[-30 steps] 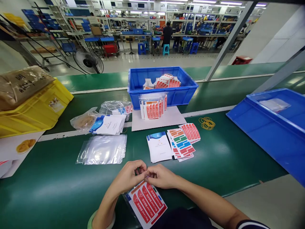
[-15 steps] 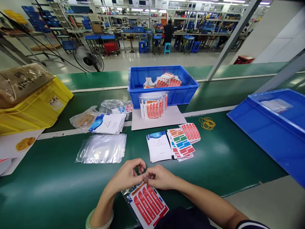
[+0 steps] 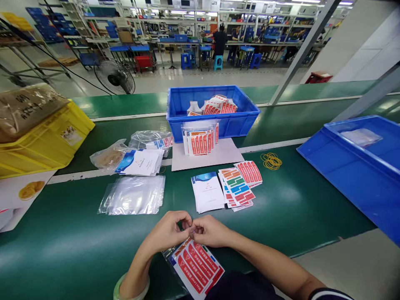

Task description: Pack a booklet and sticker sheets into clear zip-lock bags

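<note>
A clear plastic bag (image 3: 197, 266) with red-and-white sticker sheets inside hangs tilted below my hands, near my body. My left hand (image 3: 170, 229) pinches its top edge between thumb and finger. Right against it, my right hand (image 3: 210, 230) pinches the same edge, so the fingertips of both hands meet there. Just beyond them lie a stack of white booklets with blue tops (image 3: 208, 192) and a pile of colored sticker sheets (image 3: 238, 187). To the left is a stack of flat clear bags (image 3: 135, 195).
Filled bags (image 3: 200, 141) lean on a blue bin (image 3: 215, 125) holding more sticker sheets. Yellow rubber bands (image 3: 271, 161) lie on the green table. A yellow crate (image 3: 46, 141) stands left, another blue bin (image 3: 350, 166) right. Farther off are a fan (image 3: 114, 77) and a person (image 3: 220, 41).
The bag's lower end has swung slightly to the right. Both hands keep nearly the same place and pinch, and the view has shifted a little.
</note>
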`<state>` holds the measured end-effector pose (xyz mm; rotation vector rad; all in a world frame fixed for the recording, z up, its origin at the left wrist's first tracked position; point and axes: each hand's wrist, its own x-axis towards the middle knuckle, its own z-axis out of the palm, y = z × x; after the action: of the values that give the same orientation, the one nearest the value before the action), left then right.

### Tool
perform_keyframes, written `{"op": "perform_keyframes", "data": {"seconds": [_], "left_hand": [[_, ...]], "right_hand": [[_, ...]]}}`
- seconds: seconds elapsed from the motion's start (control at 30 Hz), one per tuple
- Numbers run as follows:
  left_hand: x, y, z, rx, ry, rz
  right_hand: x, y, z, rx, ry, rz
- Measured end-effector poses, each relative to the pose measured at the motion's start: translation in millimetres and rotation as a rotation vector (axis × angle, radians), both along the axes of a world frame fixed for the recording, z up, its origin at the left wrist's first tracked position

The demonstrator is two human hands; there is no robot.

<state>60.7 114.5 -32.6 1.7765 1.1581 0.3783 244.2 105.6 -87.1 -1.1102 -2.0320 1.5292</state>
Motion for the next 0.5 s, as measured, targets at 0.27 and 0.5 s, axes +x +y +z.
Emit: {"op": "perform_keyframes", "data": {"seconds": [0.27, 0.5], "left_hand": [[-1.9, 3.3, -2.4, 0.075, 0.075, 0.092], [6.5, 1.4, -3.8, 0.104, 0.043, 0.025]], "right_hand": [[1.0, 3.2, 3.8, -0.035, 0.040, -0.041], [1.7, 2.9, 2.6, 0.008, 0.026, -0.047]]}}
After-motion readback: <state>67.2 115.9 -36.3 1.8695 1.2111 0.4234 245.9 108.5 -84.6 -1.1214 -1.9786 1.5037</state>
